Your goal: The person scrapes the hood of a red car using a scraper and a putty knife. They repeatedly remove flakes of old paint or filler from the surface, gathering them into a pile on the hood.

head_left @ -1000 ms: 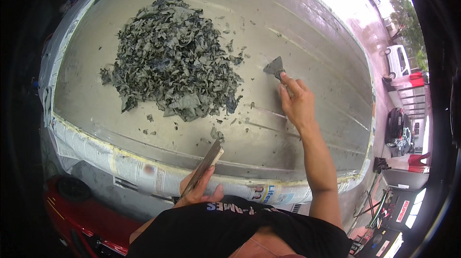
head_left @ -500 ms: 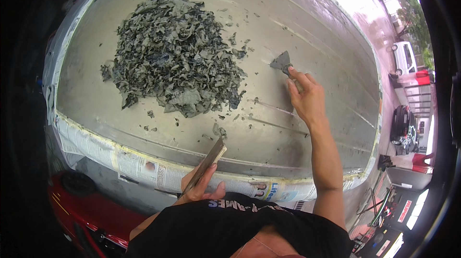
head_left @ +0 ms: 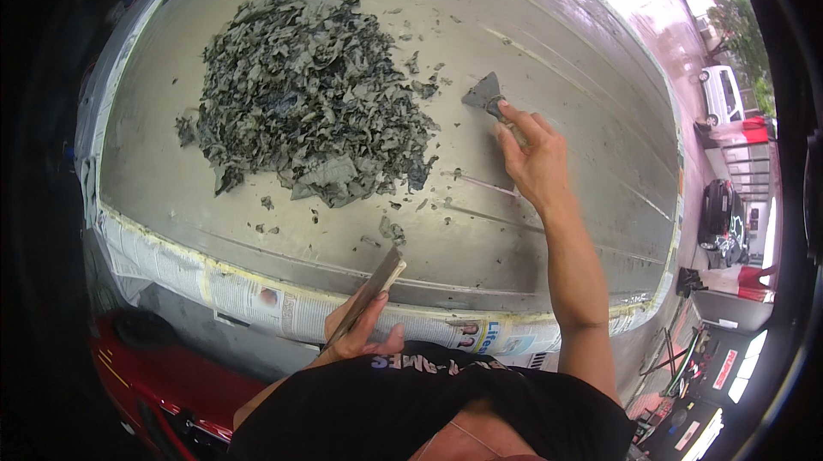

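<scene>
My right hand (head_left: 536, 159) reaches out over a bare grey metal panel (head_left: 549, 58) and grips a small scraper (head_left: 484, 94), its dark blade flat on the surface just right of a big heap of dark grey peeled flakes (head_left: 309, 92). My left hand (head_left: 360, 334) stays close to my chest at the panel's near edge and holds a second, long flat scraper (head_left: 370, 289) pointing up toward the heap. Loose flakes (head_left: 390, 228) lie scattered between the two hands.
Newspaper and yellowish masking tape (head_left: 257, 294) line the panel's near edge. Red bodywork (head_left: 146, 375) shows below on the left. Parked cars (head_left: 724, 96) and a wet street lie off to the right.
My right hand has pushed the small scraper farther away and a little leftward along the panel, toward the heap's right side. The left hand has hardly moved.
</scene>
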Motion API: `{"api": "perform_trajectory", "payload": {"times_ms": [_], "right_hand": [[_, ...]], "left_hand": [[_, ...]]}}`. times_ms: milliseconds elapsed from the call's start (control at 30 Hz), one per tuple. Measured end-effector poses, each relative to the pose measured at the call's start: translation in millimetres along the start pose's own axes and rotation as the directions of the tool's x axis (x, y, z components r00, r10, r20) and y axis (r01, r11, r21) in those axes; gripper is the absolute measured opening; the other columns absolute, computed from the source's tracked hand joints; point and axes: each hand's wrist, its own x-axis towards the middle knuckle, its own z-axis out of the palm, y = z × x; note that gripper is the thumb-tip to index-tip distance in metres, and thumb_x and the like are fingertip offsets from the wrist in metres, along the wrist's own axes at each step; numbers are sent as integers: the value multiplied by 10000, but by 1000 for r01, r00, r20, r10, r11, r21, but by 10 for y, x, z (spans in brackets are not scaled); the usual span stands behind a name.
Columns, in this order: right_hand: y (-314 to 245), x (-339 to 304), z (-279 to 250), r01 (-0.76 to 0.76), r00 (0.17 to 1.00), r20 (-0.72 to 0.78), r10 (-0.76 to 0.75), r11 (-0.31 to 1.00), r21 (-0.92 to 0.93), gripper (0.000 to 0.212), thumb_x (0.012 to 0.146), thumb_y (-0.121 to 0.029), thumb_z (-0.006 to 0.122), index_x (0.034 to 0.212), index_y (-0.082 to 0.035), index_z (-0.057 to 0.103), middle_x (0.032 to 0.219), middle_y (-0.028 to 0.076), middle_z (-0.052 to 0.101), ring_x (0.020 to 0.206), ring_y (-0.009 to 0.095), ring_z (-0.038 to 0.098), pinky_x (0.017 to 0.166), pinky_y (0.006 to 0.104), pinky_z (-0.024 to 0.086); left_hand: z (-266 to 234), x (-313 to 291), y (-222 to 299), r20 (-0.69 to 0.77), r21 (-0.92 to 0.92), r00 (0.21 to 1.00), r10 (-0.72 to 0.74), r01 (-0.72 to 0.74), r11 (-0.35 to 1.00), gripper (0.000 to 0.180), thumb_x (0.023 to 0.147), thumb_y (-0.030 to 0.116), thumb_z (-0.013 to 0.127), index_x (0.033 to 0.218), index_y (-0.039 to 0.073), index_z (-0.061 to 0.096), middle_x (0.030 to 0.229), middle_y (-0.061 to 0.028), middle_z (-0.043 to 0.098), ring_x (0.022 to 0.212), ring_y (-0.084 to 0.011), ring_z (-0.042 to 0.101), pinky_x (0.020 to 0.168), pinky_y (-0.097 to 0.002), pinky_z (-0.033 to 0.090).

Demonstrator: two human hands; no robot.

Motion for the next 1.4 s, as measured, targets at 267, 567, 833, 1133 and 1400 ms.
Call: {"api": "perform_trajectory", "payload": {"times_ms": [267, 567, 833, 1133, 1400], "right_hand": [[260, -146, -285, -119, 993, -17, 119, 992, 41, 288, 912, -114, 701, 1196, -78, 728, 1003, 151, 733, 708, 215, 663, 661, 298, 530], [317, 404, -135, -281, 960, 30, 279, 956, 91, 338, 915, -240, 671, 1184, -40, 721, 844, 174, 715, 663, 198, 594, 762, 324, 521], [315, 927, 214, -242, 966, -120, 229, 964, -109, 409, 891, -229, 582, 1190, 26, 692, 977, 280, 725, 1008, 429, 696, 933, 436, 529], [88, 1221, 32, -342, 935, 31, 353, 921, -186, 365, 881, -209, 576, 1097, 51, 715, 1024, 285, 717, 1006, 420, 696, 944, 443, 528], [148, 1221, 183, -326, 940, -4, 341, 894, -308, 369, 905, -219, 557, 1088, 66, 705, 1041, 306, 701, 1041, 452, 668, 951, 466, 520]], "left_hand": [[73, -92, -20, -43, -4, 997, -61, 61, 998, 656, 807, 213, 736, 1392, -5, 535, 1248, -147, 683, 975, -258, 661, 778, -351, 545], [5, -59, 73, 28, -62, 982, -186, 187, 980, 641, 771, 162, 758, 1351, -9, 548, 1208, -248, 662, 1012, -358, 689, 832, -405, 563], [21, -53, 80, 23, -104, 981, -195, 196, 975, 608, 784, 132, 771, 1332, -15, 553, 1186, -301, 653, 1043, -432, 703, 894, -441, 577], [-28, -57, 66, 48, -121, 982, -181, 186, 975, 588, 792, 144, 775, 1312, -26, 558, 1221, -311, 635, 1082, -441, 685, 920, -447, 569], [25, -61, 116, 17, -163, 968, -249, 249, 955, 575, 787, 128, 780, 1296, -33, 566, 1219, -316, 633, 1073, -441, 687, 914, -447, 566]]}}
